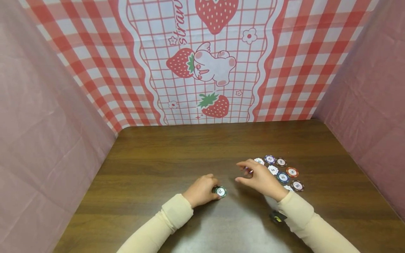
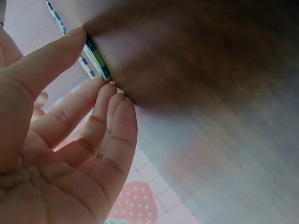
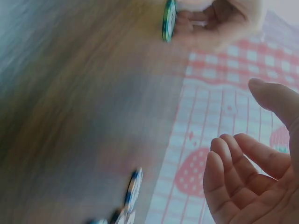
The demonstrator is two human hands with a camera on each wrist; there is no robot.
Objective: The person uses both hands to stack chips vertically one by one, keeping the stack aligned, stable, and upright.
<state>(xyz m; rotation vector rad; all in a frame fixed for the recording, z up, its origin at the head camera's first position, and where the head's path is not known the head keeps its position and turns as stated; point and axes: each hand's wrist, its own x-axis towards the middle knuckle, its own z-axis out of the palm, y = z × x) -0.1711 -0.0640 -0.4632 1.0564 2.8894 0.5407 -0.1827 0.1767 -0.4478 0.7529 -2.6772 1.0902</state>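
A green-edged poker chip (image 1: 220,192) with a white numbered face lies flat on the wooden table (image 1: 152,165). My left hand (image 1: 200,190) pinches its rim between thumb and forefinger; in the left wrist view the green chip (image 2: 98,58) shows edge-on between those fingertips. Off to the right, my right hand (image 1: 261,177) hovers with fingers spread apart from the thumb, and nothing is held in the right wrist view. A purple-edged chip (image 1: 249,170) shows through the gap behind it, partly hidden. The right hand and forearm cover part of the nearby chips.
Several loose chips lie right of my right hand, among them a red chip (image 1: 292,172), a blue chip (image 1: 283,177) and a white chip (image 1: 273,170). A dark device (image 1: 277,217) hangs under the right wrist. Checked cloth (image 1: 291,70) stands along the table's far edge.
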